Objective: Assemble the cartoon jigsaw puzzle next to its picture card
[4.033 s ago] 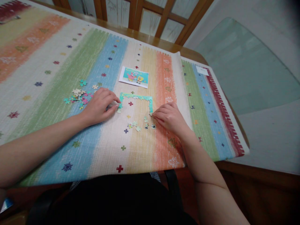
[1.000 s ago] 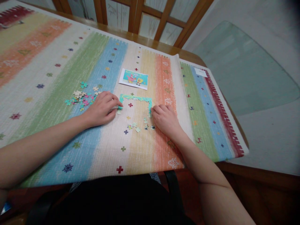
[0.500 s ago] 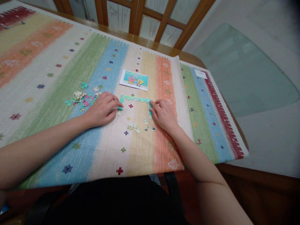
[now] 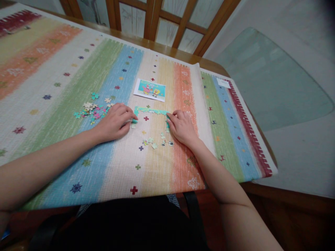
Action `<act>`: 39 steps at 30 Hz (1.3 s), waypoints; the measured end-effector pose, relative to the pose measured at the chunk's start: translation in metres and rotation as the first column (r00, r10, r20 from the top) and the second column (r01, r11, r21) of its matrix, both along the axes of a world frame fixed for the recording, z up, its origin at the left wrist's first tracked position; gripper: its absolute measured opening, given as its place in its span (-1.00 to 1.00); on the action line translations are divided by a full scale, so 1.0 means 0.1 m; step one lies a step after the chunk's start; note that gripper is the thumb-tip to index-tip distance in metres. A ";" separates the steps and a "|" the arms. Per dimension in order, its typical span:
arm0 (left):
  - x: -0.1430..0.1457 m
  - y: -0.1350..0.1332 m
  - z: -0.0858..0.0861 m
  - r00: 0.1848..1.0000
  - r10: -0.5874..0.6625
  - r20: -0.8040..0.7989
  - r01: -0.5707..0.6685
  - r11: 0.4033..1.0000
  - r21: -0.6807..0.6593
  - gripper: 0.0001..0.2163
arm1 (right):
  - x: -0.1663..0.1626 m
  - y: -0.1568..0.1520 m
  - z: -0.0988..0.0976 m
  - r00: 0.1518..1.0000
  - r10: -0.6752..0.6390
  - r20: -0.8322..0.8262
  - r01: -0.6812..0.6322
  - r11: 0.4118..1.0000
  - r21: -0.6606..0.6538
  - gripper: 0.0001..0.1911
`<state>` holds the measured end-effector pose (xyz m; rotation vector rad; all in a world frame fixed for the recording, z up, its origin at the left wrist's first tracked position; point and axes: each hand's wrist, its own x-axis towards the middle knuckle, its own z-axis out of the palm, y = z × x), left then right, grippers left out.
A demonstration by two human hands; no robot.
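A partly built teal jigsaw frame [image 4: 151, 111] lies on the striped mat [image 4: 65, 80], with its top edge and two short sides joined. My left hand [image 4: 113, 122] rests with curled fingers, the fingertips pressed on the frame's left side. On the frame's right side, near the upper corner, my right hand [image 4: 183, 128] has its bent fingertips pinched. A few loose pieces [image 4: 154, 142] lie between my hands, below the frame. A small cartoon reference picture [image 4: 149, 89] sits just beyond the frame.
A pile of loose pieces [image 4: 91, 109] lies left of my left hand. The mat has a raised fold [image 4: 196, 87] to the right and a white label [image 4: 223, 83]. A wooden chair back [image 4: 157, 17] stands beyond the table edge. A glass panel [image 4: 261, 76] lies at right.
My right hand has slid up the frame's right side, from its lower end to near the top corner. My left hand has stayed at the frame's left side.
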<state>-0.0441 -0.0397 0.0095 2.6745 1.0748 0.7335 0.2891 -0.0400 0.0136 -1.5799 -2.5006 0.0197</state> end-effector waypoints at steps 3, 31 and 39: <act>0.00 0.00 0.00 1.000 -0.003 -0.004 0.003 1.000 0.008 -0.76 | 0.03 0.05 0.00 0.997 -0.010 -0.072 0.008 1.000 -0.024 -0.51; 0.00 0.01 -0.01 1.000 0.009 0.010 -0.009 1.000 -0.001 -0.78 | 0.12 0.17 0.01 0.954 0.022 -0.300 -0.045 0.997 -0.069 -0.49; -0.01 0.02 -0.03 1.000 0.008 0.021 -0.008 1.000 0.007 -0.79 | 0.43 -0.01 0.12 0.895 0.037 -0.444 -0.143 0.968 -0.208 -0.45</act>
